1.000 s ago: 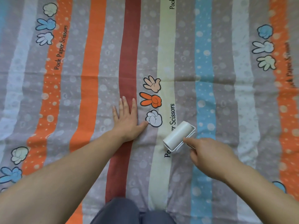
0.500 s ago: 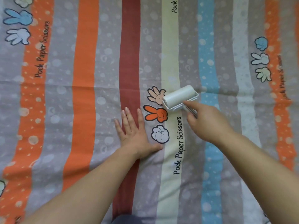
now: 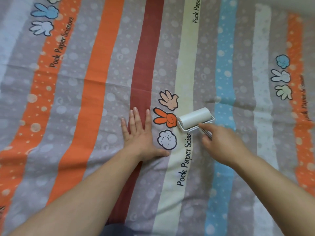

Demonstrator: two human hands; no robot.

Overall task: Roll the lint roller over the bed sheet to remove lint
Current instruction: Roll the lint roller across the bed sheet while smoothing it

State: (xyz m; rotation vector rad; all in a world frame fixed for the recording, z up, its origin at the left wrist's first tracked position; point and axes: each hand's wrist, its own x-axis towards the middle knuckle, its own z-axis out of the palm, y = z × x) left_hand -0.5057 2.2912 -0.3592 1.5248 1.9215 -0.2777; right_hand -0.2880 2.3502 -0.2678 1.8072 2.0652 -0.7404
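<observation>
While the left hand (image 3: pixel 138 133) lies palm down across the dark red stripe (image 3: pixel 144 65) of the striped cotton bed sheet (image 3: pixel 102 99), fingers straight and spread, the right hand (image 3: pixel 221 145) curls round the slim handle (image 3: pixel 207 132) of the white cylindrical lint roller (image 3: pixel 195 119), with its forefinger laid forward toward the wire frame. The roller's drum rests on the sheet, straddling the cream stripe (image 3: pixel 185 92) and the grey band beside it. It is just right of the printed orange scissors-hand cartoon (image 3: pixel 164 119) and just short of the pale blue stripe (image 3: pixel 225 65). The flat left hand most likely serves as an anchor, pinning the loose fabric beside the roller's lane so the sticky paper does not drag it into folds. The extended forefinger probably adds downward pressure near the drum, so the adhesive meets the weave across its whole width. The drum sits slightly askew to the stripes, which suggests strokes running roughly along them. Faint creases cross the sheet farther up and may need smoothing before the roller passes. Much of the sheet lies outside this lane, so the job looks far from finished.
</observation>
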